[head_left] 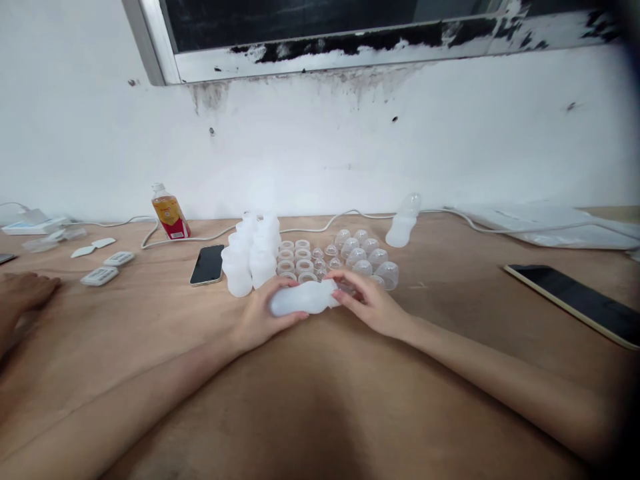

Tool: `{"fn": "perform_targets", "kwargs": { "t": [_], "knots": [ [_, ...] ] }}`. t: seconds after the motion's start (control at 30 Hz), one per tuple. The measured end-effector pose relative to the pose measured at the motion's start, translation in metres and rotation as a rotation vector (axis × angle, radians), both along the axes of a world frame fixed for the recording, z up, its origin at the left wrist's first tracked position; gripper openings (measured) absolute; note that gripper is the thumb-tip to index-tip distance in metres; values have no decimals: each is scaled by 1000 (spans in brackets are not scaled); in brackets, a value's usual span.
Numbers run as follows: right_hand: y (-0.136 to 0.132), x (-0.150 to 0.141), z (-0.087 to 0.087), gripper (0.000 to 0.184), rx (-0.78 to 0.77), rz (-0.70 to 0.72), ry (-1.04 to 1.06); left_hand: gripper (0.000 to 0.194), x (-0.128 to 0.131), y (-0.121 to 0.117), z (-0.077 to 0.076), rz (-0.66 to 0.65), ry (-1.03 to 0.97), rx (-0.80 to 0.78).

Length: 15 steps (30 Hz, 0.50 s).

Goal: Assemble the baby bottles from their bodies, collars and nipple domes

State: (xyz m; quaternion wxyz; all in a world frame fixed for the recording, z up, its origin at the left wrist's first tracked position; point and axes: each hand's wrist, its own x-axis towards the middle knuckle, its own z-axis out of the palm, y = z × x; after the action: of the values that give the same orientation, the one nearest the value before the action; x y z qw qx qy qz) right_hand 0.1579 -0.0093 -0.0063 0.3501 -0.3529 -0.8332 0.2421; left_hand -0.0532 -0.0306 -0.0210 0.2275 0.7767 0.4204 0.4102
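Looks like work on the neck end — left hand (267, 315) clamped round the sideways white bottle (303, 299), right hand (379, 308) pinching its tip — so steady alignment matters next, imo.

White bottle (303, 298) held sideways | left hand (265, 313) round base | right hand (376, 307) at neck | rings (305, 266) beyond

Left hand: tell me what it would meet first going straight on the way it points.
Beyond the white bottle it holds, the left hand would likely meet the right hand at the bottle's other end; exact depth is unclear.
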Motion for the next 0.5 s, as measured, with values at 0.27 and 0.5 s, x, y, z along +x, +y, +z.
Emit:
{"fn": "perform_targets", "kwargs": {
  "t": [0.27,0.5],
  "knots": [
    [-4,0,2,28,67,-81,-70,39,1,0,2,24,-25,-30],
    [-4,5,-3,30,236,85,-139,48,0,-1,2,-24,-24,-159]
  ]
}}
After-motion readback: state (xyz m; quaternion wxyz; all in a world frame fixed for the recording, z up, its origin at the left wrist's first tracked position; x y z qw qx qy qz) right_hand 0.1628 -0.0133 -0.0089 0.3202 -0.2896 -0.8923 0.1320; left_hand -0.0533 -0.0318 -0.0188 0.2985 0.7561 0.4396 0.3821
